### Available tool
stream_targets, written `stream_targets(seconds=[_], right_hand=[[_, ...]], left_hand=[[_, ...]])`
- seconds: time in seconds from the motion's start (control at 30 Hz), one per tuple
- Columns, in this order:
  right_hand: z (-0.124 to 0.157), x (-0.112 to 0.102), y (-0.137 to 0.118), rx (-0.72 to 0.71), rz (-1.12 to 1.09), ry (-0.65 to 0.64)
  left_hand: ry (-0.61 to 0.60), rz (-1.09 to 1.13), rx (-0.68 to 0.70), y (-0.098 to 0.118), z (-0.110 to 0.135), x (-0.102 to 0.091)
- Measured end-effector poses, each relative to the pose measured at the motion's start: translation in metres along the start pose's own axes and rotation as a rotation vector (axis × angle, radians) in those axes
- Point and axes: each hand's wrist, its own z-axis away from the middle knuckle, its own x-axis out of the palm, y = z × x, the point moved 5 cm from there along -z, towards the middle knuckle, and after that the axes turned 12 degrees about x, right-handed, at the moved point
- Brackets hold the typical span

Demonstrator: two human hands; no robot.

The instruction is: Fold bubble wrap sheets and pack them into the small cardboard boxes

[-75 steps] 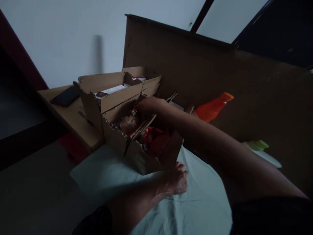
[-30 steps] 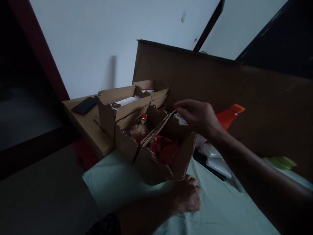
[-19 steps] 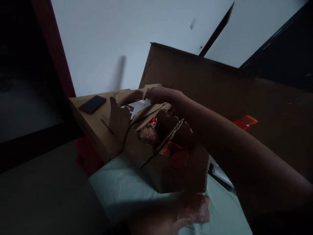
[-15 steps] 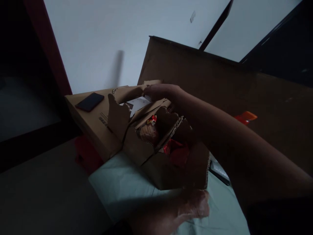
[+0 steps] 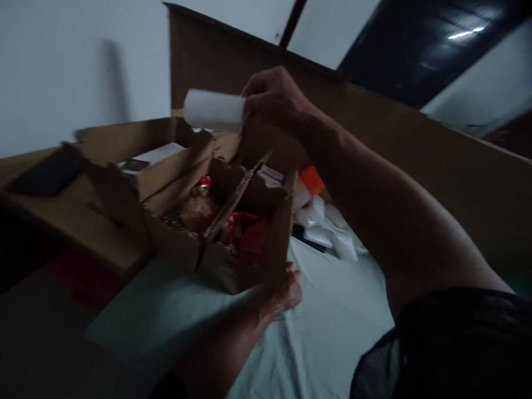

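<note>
My right hand (image 5: 272,102) is raised above an open cardboard box (image 5: 278,238) and pinches one end of a white cylinder-like roll (image 5: 214,110). What the roll is made of cannot be made out in the blur. Low at the box's near corner is my left hand (image 5: 286,291), against or very close to the cardboard; its fingers are mostly hidden. Cardboard dividers split the box into compartments. A red shiny packet (image 5: 249,235) lies in the near one, and a clear-wrapped item (image 5: 197,210) with a red and gold top sits in another. A white printed box (image 5: 155,157) occupies the far-left compartment.
A dark flat phone-like object (image 5: 47,170) rests on a cardboard box at left. Crumpled white plastic (image 5: 326,219) and an orange item (image 5: 311,180) lie right of the open box. Pale green cloth (image 5: 316,327) covers the surface. A brown panel (image 5: 394,166) stands behind.
My right hand has come up out of the box's far compartment with the white roll in it. The view has swung right, showing the white plastic. My left hand stays low by the box.
</note>
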Motion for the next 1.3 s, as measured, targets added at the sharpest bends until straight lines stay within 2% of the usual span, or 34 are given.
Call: stream_targets(seconds=[0.07,0.1,0.13,0.2,0.3,0.37,0.43,0.53,0.6,0.7,0.83,0.9,0.97,1.07,1.17,1.3], right_hand=[[0.048,-0.043,0.052,0.133,-0.286,0.14],[0.077,-0.058,0.08,0.21,-0.401,0.212],[0.109,-0.068,0.111,0.316,-0.49,0.284],[0.17,-0.074,0.168,0.448,-0.555,0.395],[0.238,-0.063,0.252,0.689,-0.464,0.534],[0.264,-0.049,0.297,0.846,-0.329,0.55],[0.278,-0.036,0.33,0.935,-0.234,0.484],[0.289,-0.024,0.356,0.983,-0.105,0.38],[0.293,-0.022,0.359,0.962,0.003,0.361],[0.285,-0.017,0.352,0.837,0.146,0.341],[0.265,0.002,0.346,0.719,0.438,0.116],[0.259,0.01,0.346,0.704,0.468,0.025],[0.255,0.011,0.344,0.683,0.472,0.011],[0.244,-0.002,0.332,0.655,0.514,0.103],[0.216,-0.011,0.292,0.569,0.496,0.226],[0.143,0.002,0.192,0.242,0.295,0.311]], left_hand=[[-0.011,0.013,-0.001,0.0,0.001,0.004],[-0.011,0.014,-0.003,0.0,0.001,0.006],[-0.01,0.012,-0.005,0.0,0.001,0.008],[-0.005,-0.003,-0.015,-0.001,0.001,0.013],[-0.008,-0.043,-0.035,-0.003,0.002,0.02],[-0.015,-0.072,-0.045,-0.004,0.004,0.023],[-0.018,-0.095,-0.051,-0.005,0.005,0.024],[-0.015,-0.108,-0.052,-0.005,0.007,0.025],[-0.012,-0.105,-0.049,-0.005,0.007,0.026],[-0.008,-0.098,-0.054,-0.006,0.007,0.028],[-0.01,-0.104,-0.061,-0.005,0.006,0.027],[-0.014,-0.11,-0.056,-0.004,0.004,0.026],[-0.018,-0.113,-0.048,-0.004,0.002,0.024],[-0.013,-0.107,-0.033,-0.006,-0.001,0.023],[-0.005,-0.094,-0.011,-0.007,-0.003,0.023],[0.001,-0.068,0.035,-0.006,-0.003,0.025]])
